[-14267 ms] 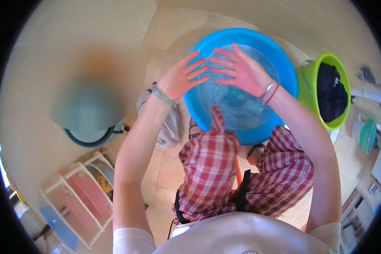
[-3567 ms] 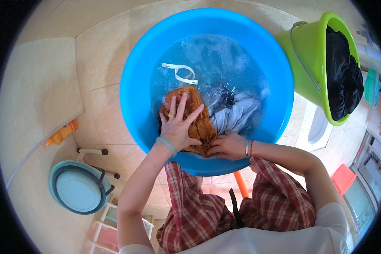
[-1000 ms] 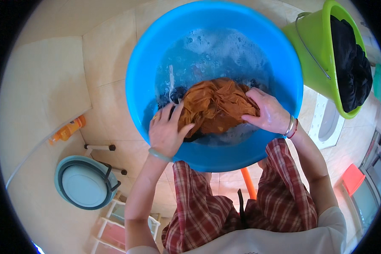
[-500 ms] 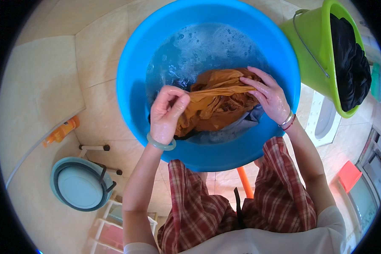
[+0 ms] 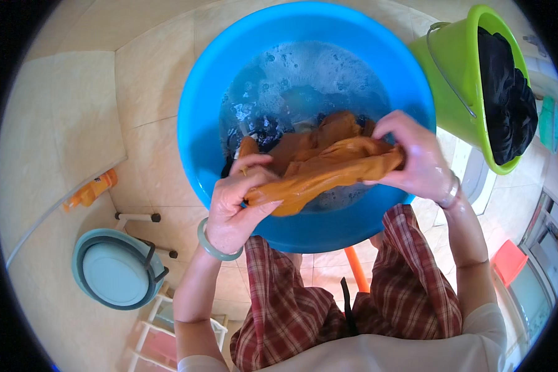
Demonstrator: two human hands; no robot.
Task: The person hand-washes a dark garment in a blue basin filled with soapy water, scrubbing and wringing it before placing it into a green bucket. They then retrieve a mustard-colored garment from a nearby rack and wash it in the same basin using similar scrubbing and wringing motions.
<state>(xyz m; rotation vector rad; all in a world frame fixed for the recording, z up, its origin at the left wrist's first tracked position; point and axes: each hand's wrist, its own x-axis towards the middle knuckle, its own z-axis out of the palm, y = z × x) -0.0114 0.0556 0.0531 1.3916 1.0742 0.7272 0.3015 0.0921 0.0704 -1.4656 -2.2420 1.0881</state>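
Stretched between my two hands is a wet orange-brown garment (image 5: 328,170), its exact kind not clear from the folds. My left hand (image 5: 239,198) grips its left end, fingers wrapped round the cloth. At the other end my right hand (image 5: 418,155) is closed on the fabric, the thumb underneath. The garment's farther part trails into soapy water (image 5: 304,71) in a large blue tub (image 5: 198,118). Dark cloth (image 5: 263,133) lies partly sunk in the water just beyond my left hand.
A green bucket (image 5: 443,68) with black clothing (image 5: 505,93) inside stands at the far right. To the left are a grey-blue folding basin (image 5: 115,273), an orange bottle (image 5: 93,188) and a white rack (image 5: 146,341). A red-pink object (image 5: 508,261) is at the right.
Both hands have come nearer to me and moved farther apart, lifting the orange-brown garment and pulling it taut. More of the water and dark cloth now shows behind it.
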